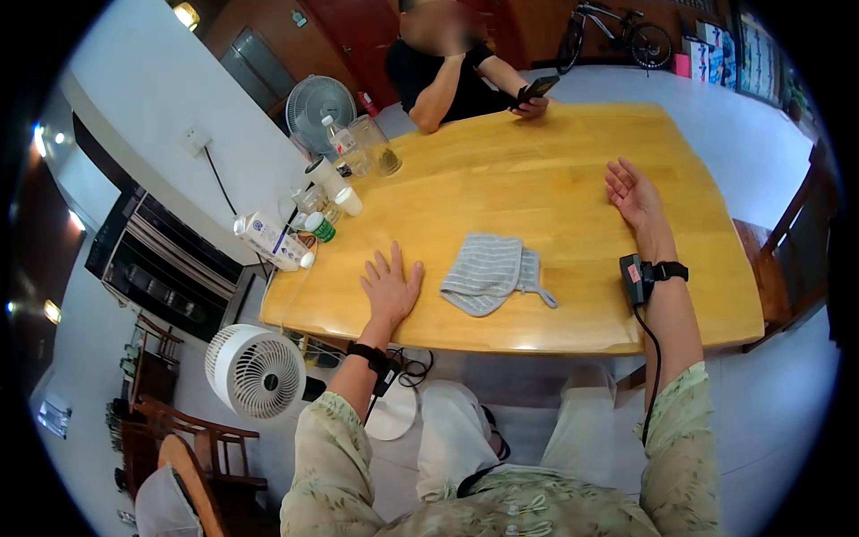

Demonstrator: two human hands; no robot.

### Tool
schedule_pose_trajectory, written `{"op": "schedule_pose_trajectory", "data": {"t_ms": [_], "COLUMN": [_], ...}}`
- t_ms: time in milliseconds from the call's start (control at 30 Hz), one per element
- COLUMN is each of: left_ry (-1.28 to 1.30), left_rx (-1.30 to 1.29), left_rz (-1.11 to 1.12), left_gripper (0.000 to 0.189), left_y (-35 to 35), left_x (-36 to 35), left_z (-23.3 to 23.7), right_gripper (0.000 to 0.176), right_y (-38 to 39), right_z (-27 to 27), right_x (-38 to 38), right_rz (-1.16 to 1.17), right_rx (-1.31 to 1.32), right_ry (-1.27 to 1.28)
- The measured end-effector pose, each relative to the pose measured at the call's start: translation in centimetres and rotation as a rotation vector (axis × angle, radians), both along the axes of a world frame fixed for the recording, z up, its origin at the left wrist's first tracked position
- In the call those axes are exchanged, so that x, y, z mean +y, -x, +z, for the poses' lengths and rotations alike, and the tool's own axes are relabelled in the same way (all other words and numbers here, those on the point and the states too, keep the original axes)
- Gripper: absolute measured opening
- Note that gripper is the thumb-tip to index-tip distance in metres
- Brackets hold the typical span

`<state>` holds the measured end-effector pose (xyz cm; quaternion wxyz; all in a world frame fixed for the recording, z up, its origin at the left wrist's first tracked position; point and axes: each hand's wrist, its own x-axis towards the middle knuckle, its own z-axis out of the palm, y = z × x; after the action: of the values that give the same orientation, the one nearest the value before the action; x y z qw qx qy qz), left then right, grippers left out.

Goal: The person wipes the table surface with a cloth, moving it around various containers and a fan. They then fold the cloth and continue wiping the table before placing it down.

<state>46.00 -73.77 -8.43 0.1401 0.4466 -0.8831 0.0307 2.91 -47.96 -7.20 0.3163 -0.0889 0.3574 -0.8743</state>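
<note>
A grey striped cloth (483, 273) lies folded on the wooden table (555, 197), a small loop at its right corner. To its left, my left hand (391, 285) rests palm down on the tabletop with the fingers spread. My right hand (633, 194) lies farther up on the right side, palm turned up and fingers loosely curled with nothing in them. Neither hand touches the cloth. Each wrist wears a black strap with a small device (637, 279) and a cable.
Along the left edge stand a milk carton (271, 240), paper cups (348, 201), a plastic bottle (344, 143) and a glass jug (376, 148). A white fan (259, 371) is below left. Across the table a person (447, 80) holds a phone (539, 89). A wooden chair (787, 242) stands right.
</note>
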Motion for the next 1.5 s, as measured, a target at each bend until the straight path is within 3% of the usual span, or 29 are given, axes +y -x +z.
{"op": "schedule_pose_trajectory", "data": {"t_ms": [167,233,300,367,433,567,867,933,1133,1400,1500], "left_ry": [0.133,-0.063,-0.290,-0.431,-0.249,-0.314,-0.328,-0.344,-0.302,-0.302,-0.301], "left_rx": [0.027,-0.031,0.005,-0.220,-0.367,-0.381,-0.374,-0.306,-0.243,-0.318,-0.326], "left_rz": [-0.130,-0.583,-0.834,-0.921,-0.891,-0.887,-0.620,-0.386,-0.086,0.009,-0.050], "left_gripper": [0.072,0.070,0.069,0.068,0.068,0.070,0.078,0.084,0.083,0.079,0.077], "left_y": [0.3,2.0,4.0,6.2,8.0,12.5,19.0,18.4,10.0,8.8,7.8], "left_x": [1.9,3.8,5.5,8.5,9.0,5.9,-2.0,-5.3,-13.5,-14.0,-12.1], "left_z": [2.3,5.1,4.6,6.3,4.7,4.3,5.2,4.6,4.5,3.9,3.7], "right_gripper": [0.036,0.037,0.038,0.038,0.037,0.036,0.043,0.044,0.040,0.040,0.044], "right_y": [0.2,0.2,0.1,0.7,0.9,0.9,0.2,0.0,-0.2,-0.2,0.3], "right_z": [-0.2,-0.3,-0.2,-0.9,-1.1,-1.5,-1.0,-0.7,-0.6,-0.4,-0.8], "right_x": [-0.9,-0.9,-1.1,-1.2,-1.4,-1.3,-1.3,-1.3,-1.2,-1.3,-1.8], "right_rz": [0.041,0.030,0.032,0.037,0.059,0.068,0.035,0.022,0.033,0.034,0.034], "right_rx": [0.021,0.035,0.061,0.071,0.087,0.148,0.197,0.219,0.225,0.260,0.285], "right_ry": [-0.071,-0.082,-0.096,-0.086,-0.086,-0.110,-0.236,-0.258,-0.292,-0.286,-0.322]}}
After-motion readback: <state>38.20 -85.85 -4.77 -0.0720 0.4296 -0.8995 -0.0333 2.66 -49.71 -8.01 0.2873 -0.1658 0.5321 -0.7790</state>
